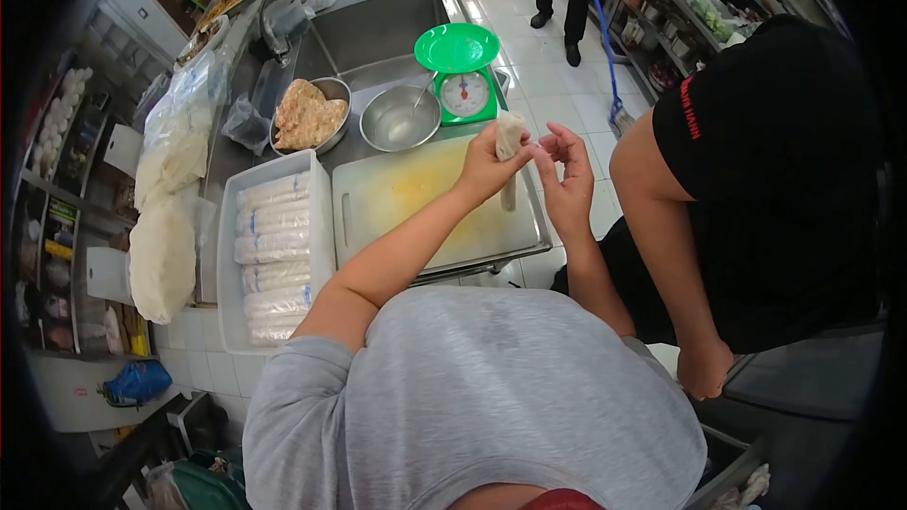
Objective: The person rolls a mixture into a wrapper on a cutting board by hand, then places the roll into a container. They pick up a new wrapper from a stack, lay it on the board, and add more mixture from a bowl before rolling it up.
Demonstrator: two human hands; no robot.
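My left hand [490, 170] is closed around a pale, soft-looking roll [510, 132]; its bunched top shows above my fist and a narrow end hangs below. My right hand [570, 184] is beside it, fingers loosely curled and apart, the thumb close to my left fingertips. Whether it touches the roll's edge is hard to make out. Both hands are over the right side of a white cutting board [378, 227] with a yellow stain. Left of the board, a white plastic tub [326, 236] holds several plastic-wrapped rolls [274, 217] with blue print.
Behind the board are a metal bowl of minced meat [310, 118], another metal bowl [401, 120] with a utensil and a green scale [463, 85]. A sink [373, 33] lies beyond. A person in black [784, 161] is close at right; another stands farther off near a blue-handled broom [609, 38].
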